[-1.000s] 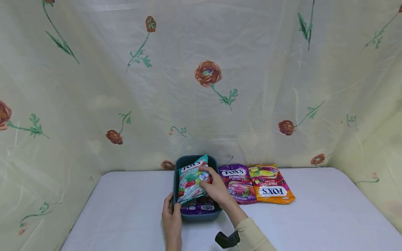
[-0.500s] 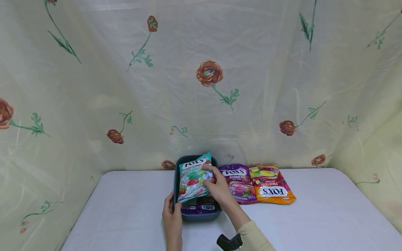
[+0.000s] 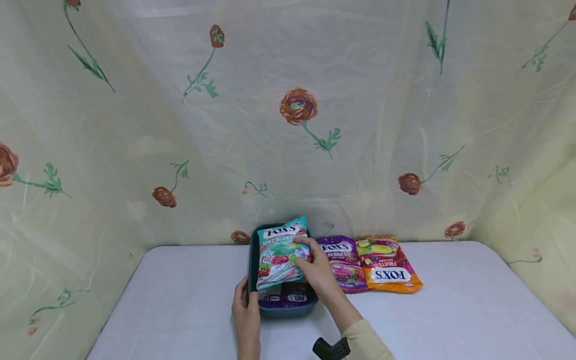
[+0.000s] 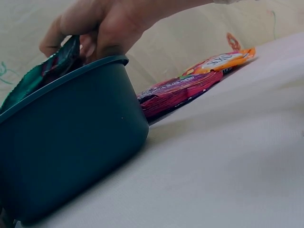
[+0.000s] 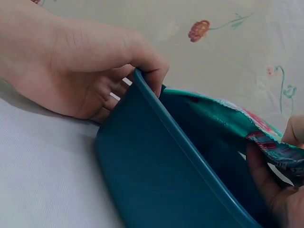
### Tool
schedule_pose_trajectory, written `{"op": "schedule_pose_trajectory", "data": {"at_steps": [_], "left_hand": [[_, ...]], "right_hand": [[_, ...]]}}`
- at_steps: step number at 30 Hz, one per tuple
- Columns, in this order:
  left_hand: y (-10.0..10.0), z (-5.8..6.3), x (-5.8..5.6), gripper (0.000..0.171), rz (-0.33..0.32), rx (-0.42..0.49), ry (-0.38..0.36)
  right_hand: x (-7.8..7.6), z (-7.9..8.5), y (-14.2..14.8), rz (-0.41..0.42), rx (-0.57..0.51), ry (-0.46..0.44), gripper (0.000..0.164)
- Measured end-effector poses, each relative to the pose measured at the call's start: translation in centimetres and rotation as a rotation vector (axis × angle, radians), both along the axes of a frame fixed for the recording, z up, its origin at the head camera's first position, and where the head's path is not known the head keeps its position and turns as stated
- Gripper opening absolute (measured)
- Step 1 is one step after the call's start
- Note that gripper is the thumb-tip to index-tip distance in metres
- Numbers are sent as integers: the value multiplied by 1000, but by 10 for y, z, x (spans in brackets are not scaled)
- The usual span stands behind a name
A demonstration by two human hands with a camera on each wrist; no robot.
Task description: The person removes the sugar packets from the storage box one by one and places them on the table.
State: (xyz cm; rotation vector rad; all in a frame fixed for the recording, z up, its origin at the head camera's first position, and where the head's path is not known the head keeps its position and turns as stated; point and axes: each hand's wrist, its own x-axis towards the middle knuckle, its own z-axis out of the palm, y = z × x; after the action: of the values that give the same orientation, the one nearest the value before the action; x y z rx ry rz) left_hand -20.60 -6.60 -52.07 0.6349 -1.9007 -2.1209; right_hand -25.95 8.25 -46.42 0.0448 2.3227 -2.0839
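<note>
My right hand (image 3: pixel 317 272) pinches the right edge of a teal Fox's candy bag (image 3: pixel 276 255), thumb on one face and fingers under it in the right wrist view. The bag is tilted over the mouth of a dark blue-green plastic tub (image 3: pixel 288 313). My left hand (image 3: pixel 246 312) grips the tub's near-left rim; in the right wrist view the left thumb hooks over the rim (image 5: pixel 175 126) and the fingers lie outside. Inside the tub, below the teal bag, a purple Fox's candy bag (image 3: pixel 281 299) shows at the near end. The rest of the tub's inside is hidden.
Right of the tub lie a purple Fox's Berries bag (image 3: pixel 344 272) and an orange-red Fox's Fruits bag (image 3: pixel 390 262), side by side on the white tabletop (image 3: pixel 450 310). A flower-printed curtain (image 3: pixel 360 165) hangs close behind the table's back edge.
The right hand has shifted a little to the right and upward with the teal bag, whose top edge now stands above the tub's far rim. The left hand stays on the rim.
</note>
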Motion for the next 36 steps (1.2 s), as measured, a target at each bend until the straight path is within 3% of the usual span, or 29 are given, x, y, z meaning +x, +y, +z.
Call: {"op": "schedule_pose_trajectory", "data": {"at_steps": [4, 11, 17, 36], "left_hand": [[0, -1, -1, 50, 3, 5, 0], [-1, -1, 0, 49, 5, 6, 3], [-1, -1, 0, 49, 3, 2, 6], [-1, -3, -2, 50, 6, 7, 41]], "right_hand": [[1, 0, 2, 16, -4, 5, 43], [4, 2, 5, 44, -48, 26, 53], [5, 5, 8, 44, -78, 40, 46], [13, 16, 22, 22, -122, -15, 45]]}}
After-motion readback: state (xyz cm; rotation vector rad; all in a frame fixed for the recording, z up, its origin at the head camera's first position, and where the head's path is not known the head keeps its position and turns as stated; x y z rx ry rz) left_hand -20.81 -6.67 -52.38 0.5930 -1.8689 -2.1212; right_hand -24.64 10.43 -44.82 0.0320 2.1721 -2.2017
